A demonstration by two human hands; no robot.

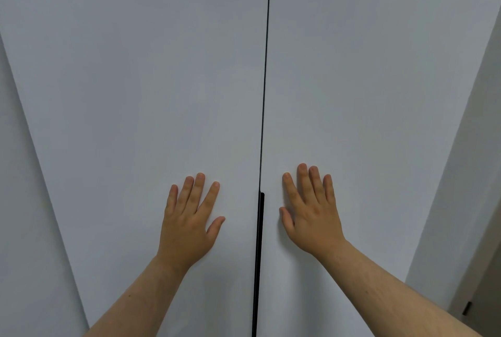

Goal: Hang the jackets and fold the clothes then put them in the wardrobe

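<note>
While flat, two hands, left hand (189, 224) and right hand (311, 212), press two wardrobe doors (135, 92).

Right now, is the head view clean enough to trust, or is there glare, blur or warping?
Head view: soft, even light, no glare on the plain white wardrobe doors; only faint shadows beside the left hand and right hand, both sharp; the wide lens splays the doors' outer edges and slightly bows the thin black centre seam.
</note>
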